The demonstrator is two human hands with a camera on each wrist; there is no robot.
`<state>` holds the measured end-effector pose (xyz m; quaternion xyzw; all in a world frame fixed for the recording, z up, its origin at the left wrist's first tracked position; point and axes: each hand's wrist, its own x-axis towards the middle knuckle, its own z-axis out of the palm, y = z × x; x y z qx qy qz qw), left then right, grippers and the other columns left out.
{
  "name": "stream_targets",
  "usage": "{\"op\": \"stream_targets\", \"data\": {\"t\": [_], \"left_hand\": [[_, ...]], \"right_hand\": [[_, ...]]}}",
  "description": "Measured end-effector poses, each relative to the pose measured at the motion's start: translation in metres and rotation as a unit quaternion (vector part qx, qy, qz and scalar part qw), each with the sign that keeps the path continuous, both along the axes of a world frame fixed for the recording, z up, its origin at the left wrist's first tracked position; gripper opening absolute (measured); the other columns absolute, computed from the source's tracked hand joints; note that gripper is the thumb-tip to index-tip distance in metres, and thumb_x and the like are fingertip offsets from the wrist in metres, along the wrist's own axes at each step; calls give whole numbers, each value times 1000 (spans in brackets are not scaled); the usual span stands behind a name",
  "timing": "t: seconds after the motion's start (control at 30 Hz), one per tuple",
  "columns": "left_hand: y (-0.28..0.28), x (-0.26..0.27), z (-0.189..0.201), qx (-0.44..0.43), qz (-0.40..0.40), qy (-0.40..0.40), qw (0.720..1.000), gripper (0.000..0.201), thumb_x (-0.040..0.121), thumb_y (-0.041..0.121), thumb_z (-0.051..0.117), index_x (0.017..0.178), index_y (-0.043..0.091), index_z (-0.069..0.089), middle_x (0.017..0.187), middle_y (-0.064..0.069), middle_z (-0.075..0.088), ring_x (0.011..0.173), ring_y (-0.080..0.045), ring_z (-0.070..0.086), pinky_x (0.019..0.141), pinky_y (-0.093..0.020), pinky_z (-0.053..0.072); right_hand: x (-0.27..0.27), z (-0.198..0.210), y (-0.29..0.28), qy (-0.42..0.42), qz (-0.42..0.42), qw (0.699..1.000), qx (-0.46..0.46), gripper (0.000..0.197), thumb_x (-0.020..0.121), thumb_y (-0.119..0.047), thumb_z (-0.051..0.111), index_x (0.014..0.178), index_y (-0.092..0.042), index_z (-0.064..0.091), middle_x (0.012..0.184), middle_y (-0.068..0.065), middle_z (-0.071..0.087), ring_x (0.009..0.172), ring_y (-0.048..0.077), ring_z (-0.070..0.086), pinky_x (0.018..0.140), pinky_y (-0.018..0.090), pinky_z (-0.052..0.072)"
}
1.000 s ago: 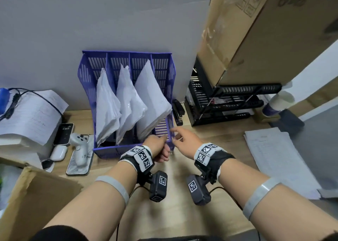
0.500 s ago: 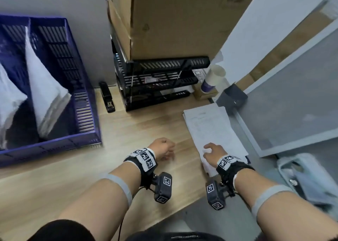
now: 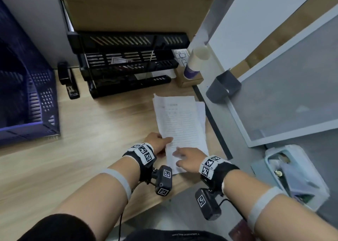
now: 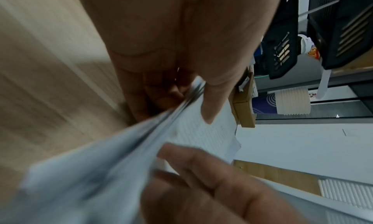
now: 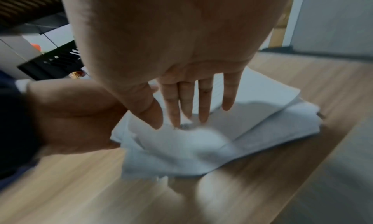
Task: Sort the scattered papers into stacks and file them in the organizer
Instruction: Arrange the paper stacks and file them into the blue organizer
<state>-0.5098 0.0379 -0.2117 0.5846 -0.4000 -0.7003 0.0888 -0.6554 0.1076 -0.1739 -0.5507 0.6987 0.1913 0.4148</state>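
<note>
A loose stack of white printed papers (image 3: pixel 181 119) lies near the desk's right edge, its sheets fanned unevenly. My left hand (image 3: pixel 164 140) pinches the stack's near-left edge, thumb on top and fingers underneath; in the left wrist view the papers (image 4: pixel 191 131) are lifted slightly at that edge. My right hand (image 3: pixel 180 156) rests on the near end of the top sheet. In the right wrist view, its straight fingers (image 5: pixel 203 104) touch the papers (image 5: pixel 262 107). The blue slotted organizer (image 3: pixel 42 123) stands at the far left, mostly out of frame.
A black stacked tray rack (image 3: pixel 128 66) under a cardboard box (image 3: pixel 137 6) stands behind the papers. A black stapler (image 3: pixel 68 81) lies left of the rack and a paper cup (image 3: pixel 193 65) stands to its right. A grey clamp (image 3: pixel 223 87) holds a partition panel at the desk's right edge.
The head view swung right, away from the organizer. Both hands left the organizer and came to the paper stack; the left hand took hold of its edge and the right hand settled on top.
</note>
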Motion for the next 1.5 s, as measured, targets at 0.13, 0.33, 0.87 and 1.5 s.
{"op": "stream_targets", "data": {"t": [0.13, 0.33, 0.87, 1.5], "left_hand": [[1, 17, 0, -68, -57, -106, 990, 35, 87, 27, 68, 117, 8, 67, 115, -12, 71, 101, -31, 68, 80, -30, 53], [14, 96, 6, -107, -34, -124, 986, 29, 80, 23, 73, 109, 17, 69, 110, -6, 73, 91, -24, 67, 80, -28, 53], [35, 275, 48, -214, -25, -47, 975, 32, 96, 9, 50, 107, 39, 49, 101, -9, 71, 88, -30, 70, 77, -43, 60], [8, 328, 66, -275, 27, -13, 961, 38, 83, 15, 75, 120, 10, 66, 114, -3, 71, 105, -19, 66, 95, -32, 51]], "right_hand": [[21, -1, 8, -80, -18, 996, -32, 43, 86, -24, 57, 128, -30, 58, 143, -8, 51, 131, 14, 47, 111, 24, 32], [30, -5, 12, 44, -225, 961, -152, 52, 84, -21, 58, 133, -13, 45, 132, 12, 45, 123, 30, 45, 105, 35, 39], [179, 11, 7, -194, -436, 871, -117, 58, 79, -19, 70, 131, -10, 46, 120, 2, 59, 108, 24, 57, 93, 29, 42], [265, 96, -14, -236, -444, 824, -261, 35, 78, 7, 56, 110, -9, 57, 95, 2, 64, 100, 26, 60, 70, 27, 46]]}}
